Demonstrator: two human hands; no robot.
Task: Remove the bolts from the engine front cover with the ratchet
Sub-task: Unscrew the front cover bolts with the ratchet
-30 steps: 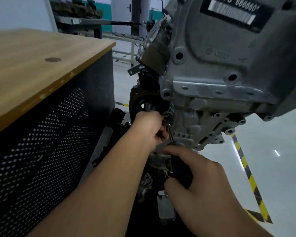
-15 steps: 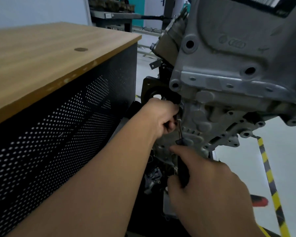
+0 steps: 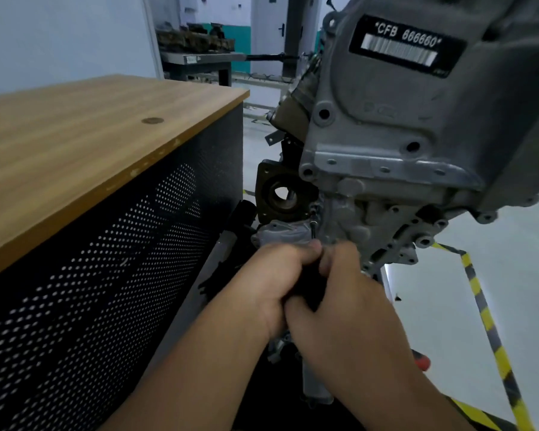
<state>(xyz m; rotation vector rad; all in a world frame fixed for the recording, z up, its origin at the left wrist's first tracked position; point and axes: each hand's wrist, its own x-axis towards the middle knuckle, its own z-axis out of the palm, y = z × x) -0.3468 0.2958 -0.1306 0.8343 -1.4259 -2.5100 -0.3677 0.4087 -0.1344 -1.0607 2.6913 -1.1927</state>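
Observation:
A grey cast engine front cover (image 3: 386, 144) hangs at the upper right, with a black label reading CFB 666660. The ratchet (image 3: 313, 225) stands nearly upright, its thin metal shaft reaching up to a bolt at the cover's left edge. The black handle (image 3: 310, 290) is mostly hidden between my hands. My left hand (image 3: 271, 284) and my right hand (image 3: 346, 303) both grip the handle, pressed against each other just below the cover.
A wooden-topped bench (image 3: 91, 144) with a black perforated side panel stands close on the left. Yellow-black floor tape (image 3: 486, 318) runs along the right. A red-handled tool (image 3: 422, 362) lies on the floor. A dark round housing (image 3: 282, 197) sits left of the cover.
My left hand came down from the ratchet head to the handle and joined my right hand. The view tilted up, so the label shows again.

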